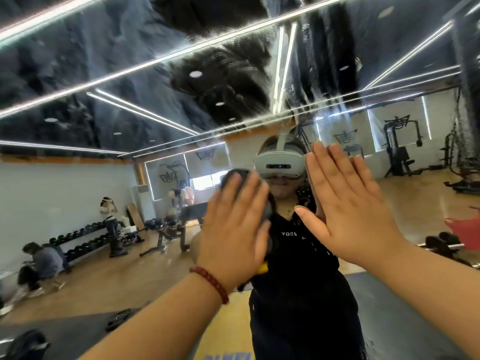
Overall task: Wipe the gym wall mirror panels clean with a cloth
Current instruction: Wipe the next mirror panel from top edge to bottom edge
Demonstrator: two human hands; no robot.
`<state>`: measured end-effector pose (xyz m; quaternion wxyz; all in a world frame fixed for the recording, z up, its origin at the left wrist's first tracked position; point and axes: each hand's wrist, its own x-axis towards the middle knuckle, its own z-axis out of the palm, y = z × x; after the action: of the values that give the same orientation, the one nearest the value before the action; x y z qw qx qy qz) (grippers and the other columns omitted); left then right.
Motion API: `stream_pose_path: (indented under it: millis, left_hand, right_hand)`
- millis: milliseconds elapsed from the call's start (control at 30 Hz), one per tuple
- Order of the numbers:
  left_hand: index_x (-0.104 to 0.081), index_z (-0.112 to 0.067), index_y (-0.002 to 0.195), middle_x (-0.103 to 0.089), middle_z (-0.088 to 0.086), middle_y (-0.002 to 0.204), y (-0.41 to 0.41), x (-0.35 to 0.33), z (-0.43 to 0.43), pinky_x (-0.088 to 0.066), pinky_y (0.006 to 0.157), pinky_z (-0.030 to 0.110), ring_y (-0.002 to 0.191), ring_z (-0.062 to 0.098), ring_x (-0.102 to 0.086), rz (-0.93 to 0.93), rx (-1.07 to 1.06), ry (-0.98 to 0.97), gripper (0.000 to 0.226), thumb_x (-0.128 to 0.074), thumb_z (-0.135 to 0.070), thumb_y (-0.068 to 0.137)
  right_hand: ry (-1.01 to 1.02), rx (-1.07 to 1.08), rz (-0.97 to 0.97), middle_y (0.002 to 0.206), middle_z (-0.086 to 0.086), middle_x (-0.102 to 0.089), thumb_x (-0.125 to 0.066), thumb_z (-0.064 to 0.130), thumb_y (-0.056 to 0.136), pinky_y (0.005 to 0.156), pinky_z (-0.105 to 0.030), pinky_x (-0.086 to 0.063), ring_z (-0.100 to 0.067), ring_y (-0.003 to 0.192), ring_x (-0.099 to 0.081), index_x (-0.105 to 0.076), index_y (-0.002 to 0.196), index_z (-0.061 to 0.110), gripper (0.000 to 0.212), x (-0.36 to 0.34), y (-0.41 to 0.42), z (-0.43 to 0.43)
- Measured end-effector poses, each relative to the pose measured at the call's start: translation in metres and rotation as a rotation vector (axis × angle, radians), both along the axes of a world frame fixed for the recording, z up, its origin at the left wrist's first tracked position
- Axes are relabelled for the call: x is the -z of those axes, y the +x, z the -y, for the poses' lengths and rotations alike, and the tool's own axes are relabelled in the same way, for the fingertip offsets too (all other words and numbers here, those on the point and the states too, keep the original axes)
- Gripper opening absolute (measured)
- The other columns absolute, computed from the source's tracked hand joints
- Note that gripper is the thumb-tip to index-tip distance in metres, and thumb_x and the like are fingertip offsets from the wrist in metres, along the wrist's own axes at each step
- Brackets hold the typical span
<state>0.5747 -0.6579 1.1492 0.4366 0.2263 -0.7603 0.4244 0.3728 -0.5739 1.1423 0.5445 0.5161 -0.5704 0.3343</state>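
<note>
From the head view, the wall mirror [109, 81] fills nearly the whole frame, a smooth glossy pane whose upper part is hazed with a streaky, feathery film around a darker, clearer patch. The left hand [233, 229] lies flat against the glass with its fingers straight and close together, pressing a dark grey cloth [235, 176] to the surface; the cloth looks soft and rounded at its top edge and shows only past the fingertips and along the thumb side of the palm. A bracelet of round red beads [209, 281] circles the left wrist. The right hand [348, 203] is also open and flat against the mirror just beside the left, fingers straight and slightly fanned, thumb held out to the side, nothing in it. In the reflection stand a rack of black dumbbells [78, 237], a black weight bench [168, 235] and a wooden floor [98, 279].
</note>
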Motion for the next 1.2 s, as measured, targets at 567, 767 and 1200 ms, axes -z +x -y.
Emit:
stream_pose_path:
  millis: [567, 767, 1200]
  left_hand:
    - [-0.032, -0.018, 0.151, -0.025, 0.002, 0.16, 0.018, 0.049, 0.001, -0.006, 0.123, 0.043, 0.148, 0.026, -0.02, 0.201, -0.081, -0.058, 0.058, -0.039, -0.037, 0.097]
    - [-0.031, -0.015, 0.153, -0.026, 0.006, 0.161, -0.007, -0.015, -0.008, 0.007, 0.121, 0.034, 0.149, 0.024, -0.011, -0.172, -0.023, 0.113, 0.059, -0.032, -0.038, 0.098]
    - [-0.028, -0.023, 0.155, -0.016, 0.003, 0.164, -0.041, -0.069, -0.02, 0.004, 0.121, 0.037, 0.151, 0.022, -0.005, -0.277, 0.007, 0.128, 0.058, -0.03, -0.044, 0.101]
  right_hand:
    - [0.049, -0.011, -0.008, 0.166, -0.011, -0.003, -0.03, 0.055, 0.097, 0.123, -0.04, 0.006, -0.025, 0.153, 0.0, -0.009, 0.158, 0.006, 0.081, 0.01, 0.001, -0.003]
    - [0.051, 0.003, 0.017, 0.166, -0.011, -0.002, -0.031, 0.055, 0.096, 0.123, -0.041, 0.008, -0.026, 0.153, 0.001, -0.008, 0.158, 0.006, 0.082, 0.01, 0.004, -0.001]
    - [-0.04, -0.047, -0.107, 0.163, -0.011, -0.021, -0.035, 0.048, 0.096, 0.123, -0.048, -0.004, -0.025, 0.151, -0.016, -0.029, 0.154, 0.007, 0.072, -0.043, -0.008, -0.003]
